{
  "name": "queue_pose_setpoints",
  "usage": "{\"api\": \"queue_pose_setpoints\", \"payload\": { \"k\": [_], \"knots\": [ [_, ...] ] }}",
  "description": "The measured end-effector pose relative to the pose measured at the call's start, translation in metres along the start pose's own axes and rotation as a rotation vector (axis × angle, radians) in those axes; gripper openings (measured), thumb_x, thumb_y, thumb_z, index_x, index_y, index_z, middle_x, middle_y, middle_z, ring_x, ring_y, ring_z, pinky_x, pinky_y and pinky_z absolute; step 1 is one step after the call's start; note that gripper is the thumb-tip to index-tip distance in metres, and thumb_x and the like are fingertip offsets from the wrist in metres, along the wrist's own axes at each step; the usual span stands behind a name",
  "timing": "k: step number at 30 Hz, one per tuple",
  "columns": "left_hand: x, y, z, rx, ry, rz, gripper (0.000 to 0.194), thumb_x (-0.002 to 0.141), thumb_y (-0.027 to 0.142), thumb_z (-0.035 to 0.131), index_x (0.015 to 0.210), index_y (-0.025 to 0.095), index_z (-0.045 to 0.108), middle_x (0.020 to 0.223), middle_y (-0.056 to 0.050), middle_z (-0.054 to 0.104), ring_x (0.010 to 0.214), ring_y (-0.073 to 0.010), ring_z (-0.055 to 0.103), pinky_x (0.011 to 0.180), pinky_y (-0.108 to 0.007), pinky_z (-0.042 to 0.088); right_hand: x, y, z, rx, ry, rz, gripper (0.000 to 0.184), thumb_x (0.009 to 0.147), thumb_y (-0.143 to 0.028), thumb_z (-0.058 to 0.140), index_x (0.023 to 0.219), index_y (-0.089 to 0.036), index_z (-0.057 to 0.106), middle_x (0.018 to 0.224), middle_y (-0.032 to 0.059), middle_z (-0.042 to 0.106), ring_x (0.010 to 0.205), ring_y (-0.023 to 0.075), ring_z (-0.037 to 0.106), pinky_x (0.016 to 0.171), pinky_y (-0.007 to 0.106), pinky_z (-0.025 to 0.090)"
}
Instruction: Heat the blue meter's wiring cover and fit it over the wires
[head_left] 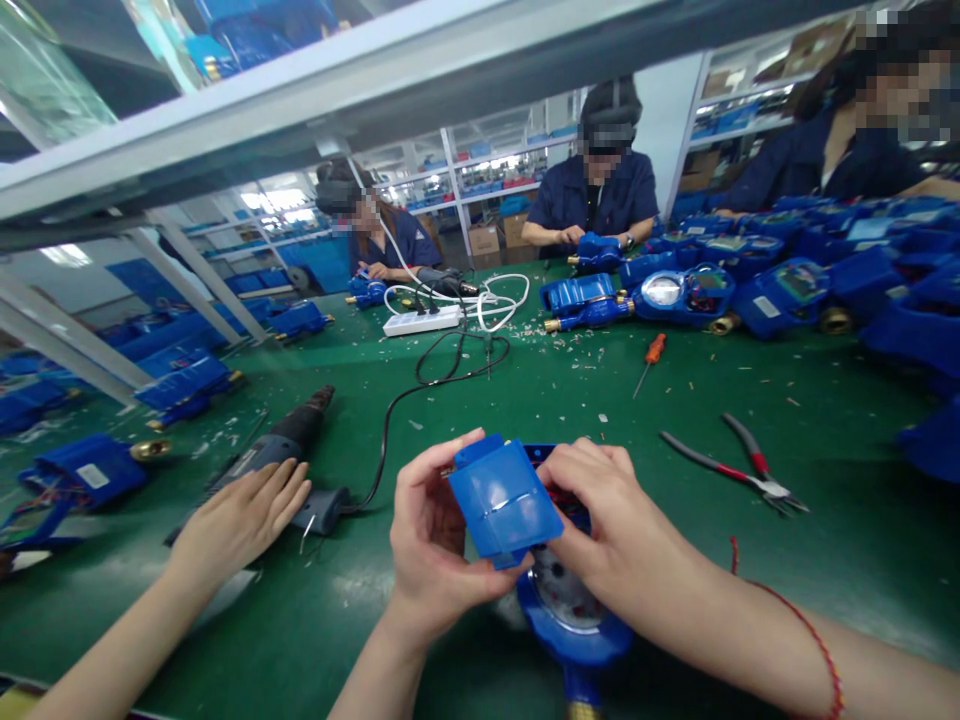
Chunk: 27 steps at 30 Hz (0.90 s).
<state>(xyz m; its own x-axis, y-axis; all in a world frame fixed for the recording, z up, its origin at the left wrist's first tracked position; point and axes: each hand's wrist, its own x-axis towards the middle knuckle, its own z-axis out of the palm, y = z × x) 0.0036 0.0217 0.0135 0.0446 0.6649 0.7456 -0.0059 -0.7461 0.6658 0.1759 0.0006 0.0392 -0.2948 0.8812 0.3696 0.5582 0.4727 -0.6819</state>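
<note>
Over the green worktop (525,400) near its front edge, I judged the blue water meter (574,625) was at the cover step, my right hand (611,520) gripping it, my left hand (424,545) clasping its square blue cover (504,500), which next needed squaring up.

A blue meter (562,600) lies at 6 o'clock on the green counter (525,400), round dial face up, brass end toward the bottom edge. Its square blue lid (504,500) is tilted up, gripped at 9 and 3 o'clock by two hands.
</note>
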Motion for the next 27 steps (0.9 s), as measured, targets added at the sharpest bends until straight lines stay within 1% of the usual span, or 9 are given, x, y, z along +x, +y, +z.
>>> {"api": "queue_pose_setpoints", "payload": {
  "k": [3,5,8,10,12,17,22,25,27],
  "knots": [
    [-0.001,-0.002,-0.002,-0.074,-0.009,-0.065,0.081,0.053,0.016,0.091,0.126,0.029,0.057,0.125,-0.002,0.066,0.110,-0.0158,0.066,0.090,-0.017,0.054,0.001,0.001,0.002,0.027,0.023,0.005,0.016,0.090,-0.012,0.061,0.076,-0.015,0.054,0.077,-0.0014,0.053,0.079,0.0183,0.044,0.073,0.035,0.025],
    [-0.001,-0.005,-0.006,-0.177,-0.033,-0.177,0.076,0.061,0.022,0.089,0.129,0.031,0.056,0.133,-0.004,0.062,0.116,-0.0185,0.064,0.091,-0.020,0.054,0.000,0.001,0.001,0.056,0.031,-0.015,0.015,0.094,-0.013,0.058,0.080,-0.016,0.056,0.080,-0.0020,0.055,0.081,0.0183,0.046,0.076,0.036,0.025],
    [-0.001,-0.010,-0.013,-0.370,-0.094,-0.374,0.076,0.068,0.031,0.086,0.136,0.032,0.051,0.149,-0.007,0.048,0.127,-0.0259,0.057,0.097,-0.026,0.053,-0.001,0.002,0.001,0.076,0.040,-0.047,0.015,0.094,-0.007,0.056,0.086,-0.018,0.058,0.085,-0.0031,0.058,0.085,0.0182,0.048,0.079,0.037,0.025],
    [-0.001,-0.012,-0.016,-0.479,-0.131,-0.465,0.078,0.070,0.028,0.085,0.138,0.034,0.048,0.152,-0.008,0.045,0.127,-0.0279,0.057,0.098,-0.028,0.053,-0.003,0.003,0.001,0.071,0.042,-0.047,0.017,0.093,-0.004,0.057,0.086,-0.019,0.059,0.085,-0.0035,0.059,0.084,0.0181,0.048,0.078,0.036,0.025],
    [-0.002,-0.013,-0.015,-0.553,-0.160,-0.518,0.081,0.070,0.025,0.085,0.139,0.036,0.046,0.150,-0.007,0.048,0.125,-0.0279,0.058,0.098,-0.030,0.052,-0.003,0.003,0.001,0.068,0.048,-0.049,0.018,0.092,-0.004,0.059,0.084,-0.019,0.059,0.084,-0.0035,0.059,0.084,0.0181,0.048,0.078,0.036,0.025],
    [-0.005,-0.013,-0.007,-0.595,-0.134,-0.562,0.089,0.062,0.027,0.090,0.138,0.037,0.045,0.143,-0.006,0.055,0.124,-0.0264,0.060,0.101,-0.030,0.050,-0.004,0.004,0.001,0.052,0.064,-0.121,0.018,0.092,-0.005,0.060,0.085,-0.021,0.060,0.084,-0.0039,0.059,0.084,0.0181,0.048,0.081,0.038,0.024],
    [-0.006,-0.015,-0.004,-0.604,-0.100,-0.595,0.094,0.062,0.025,0.091,0.141,0.038,0.040,0.143,-0.006,0.055,0.120,-0.0243,0.062,0.102,-0.029,0.049,-0.005,0.007,0.000,0.006,0.081,-0.187,0.015,0.094,-0.008,0.058,0.085,-0.020,0.059,0.084,-0.0033,0.059,0.083,0.0184,0.047,0.078,0.037,0.025],
    [-0.006,-0.015,-0.004,-0.611,-0.089,-0.599,0.094,0.061,0.024,0.091,0.140,0.037,0.042,0.142,-0.006,0.056,0.119,-0.0241,0.062,0.102,-0.029,0.049,-0.004,0.007,-0.003,-0.020,0.091,-0.212,0.013,0.095,-0.010,0.055,0.089,-0.021,0.060,0.086,-0.0025,0.059,0.084,0.0186,0.048,0.078,0.038,0.028],
    [-0.005,-0.015,-0.004,-0.611,-0.076,-0.601,0.092,0.060,0.023,0.091,0.138,0.035,0.045,0.141,-0.007,0.057,0.117,-0.0250,0.063,0.101,-0.030,0.050,-0.004,0.002,-0.007,-0.005,0.156,-0.233,0.010,0.095,-0.012,0.054,0.097,-0.020,0.060,0.095,0.0007,0.060,0.090,0.0195,0.050,0.079,0.037,0.033]
  ]
}}
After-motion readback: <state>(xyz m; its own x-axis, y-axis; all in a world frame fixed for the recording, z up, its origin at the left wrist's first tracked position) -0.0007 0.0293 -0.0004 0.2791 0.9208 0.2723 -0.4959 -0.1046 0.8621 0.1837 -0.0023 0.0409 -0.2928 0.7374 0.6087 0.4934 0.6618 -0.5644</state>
